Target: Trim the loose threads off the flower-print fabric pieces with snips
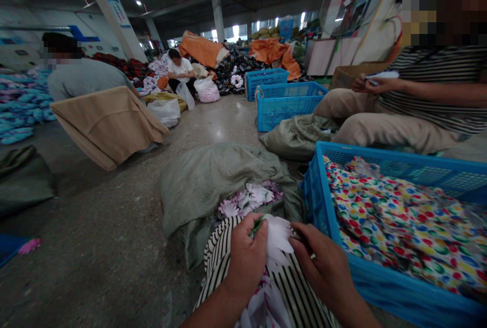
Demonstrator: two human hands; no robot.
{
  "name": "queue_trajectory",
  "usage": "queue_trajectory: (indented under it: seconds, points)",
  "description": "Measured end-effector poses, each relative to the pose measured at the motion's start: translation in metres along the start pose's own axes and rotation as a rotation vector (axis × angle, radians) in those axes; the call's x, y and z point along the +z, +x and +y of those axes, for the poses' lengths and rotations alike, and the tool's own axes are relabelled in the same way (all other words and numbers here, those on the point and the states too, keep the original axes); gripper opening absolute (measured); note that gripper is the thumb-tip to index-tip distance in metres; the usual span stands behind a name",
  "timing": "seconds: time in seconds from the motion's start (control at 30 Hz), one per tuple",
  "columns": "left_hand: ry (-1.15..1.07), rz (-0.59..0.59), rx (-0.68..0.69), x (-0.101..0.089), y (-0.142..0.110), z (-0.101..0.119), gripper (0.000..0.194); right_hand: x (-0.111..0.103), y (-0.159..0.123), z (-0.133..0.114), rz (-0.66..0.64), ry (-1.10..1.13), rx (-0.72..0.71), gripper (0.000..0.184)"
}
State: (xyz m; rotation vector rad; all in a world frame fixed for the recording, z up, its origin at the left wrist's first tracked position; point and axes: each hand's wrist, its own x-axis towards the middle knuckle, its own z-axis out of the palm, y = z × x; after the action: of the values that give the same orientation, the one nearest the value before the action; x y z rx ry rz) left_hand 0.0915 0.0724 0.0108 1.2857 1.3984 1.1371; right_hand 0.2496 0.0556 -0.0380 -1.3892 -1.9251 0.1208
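My left hand (249,249) pinches a white, petal-edged piece of fabric (278,239) between thumb and fingers, with a bit of green showing at the thumb. On the other side, my right hand (321,257) has thumb and fingertips closed on the petal edge. Black-and-white striped cloth (218,254) covers my lap under both hands. More white and purple petal pieces (264,305) lie on it below my wrists. Just ahead, an open grey-green woven sack (216,173) holds similar white and purple petal pieces (253,197).
To my right stands a blue crate (317,191) of colourful dotted fabric pieces (399,221). Beyond it a seated person (437,79) holds something white. Further blue crates (289,105), another sack (294,138) and a cloth-draped chair (108,125) stand ahead. Other seated people are farther back.
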Motion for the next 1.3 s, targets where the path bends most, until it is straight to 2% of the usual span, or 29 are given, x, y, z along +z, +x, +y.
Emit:
queue_trajectory:
  seconds: [0.33,0.53,0.6,0.67,0.77,0.83,0.87,0.93,1.03,1.17,1.3]
  points:
    - [0.002,-0.024,0.008,0.000,0.000,0.009,0.020,0.001,0.003,0.002,0.070,-0.136,-0.048,0.027]
    - [0.030,-0.033,0.020,0.001,-0.002,0.009,0.020,-0.002,0.005,0.002,0.061,-0.067,-0.033,0.024]
    - [0.039,-0.032,0.021,0.000,-0.002,0.008,0.021,-0.003,0.005,0.002,0.068,0.025,0.053,0.023]
    - [0.039,-0.013,0.013,-0.002,-0.002,0.006,0.021,-0.004,0.004,0.002,0.119,0.203,0.252,0.024]
    - [-0.030,0.018,-0.032,-0.002,0.000,0.001,0.021,-0.002,0.004,-0.001,0.211,0.688,0.689,0.029]
    - [-0.157,0.014,-0.109,0.001,0.002,-0.005,0.024,0.002,0.004,-0.005,0.186,1.029,0.928,0.033]
    - [-0.241,0.007,-0.154,0.002,0.003,-0.008,0.026,0.004,0.004,-0.009,0.148,1.161,0.991,0.035]
    - [-0.408,0.002,-0.229,0.007,0.006,-0.013,0.030,0.008,0.004,-0.017,0.059,1.321,1.021,0.036]
    - [-0.551,0.009,-0.272,0.013,0.010,-0.018,0.031,0.011,0.006,-0.030,-0.006,1.421,0.976,0.035]
    - [-0.535,0.021,-0.270,0.019,0.011,-0.017,0.033,0.012,0.010,-0.038,-0.006,1.419,0.932,0.036]
    - [-0.511,-0.024,-0.272,0.024,0.006,-0.022,0.036,0.019,0.009,-0.033,0.012,1.377,0.926,0.029]
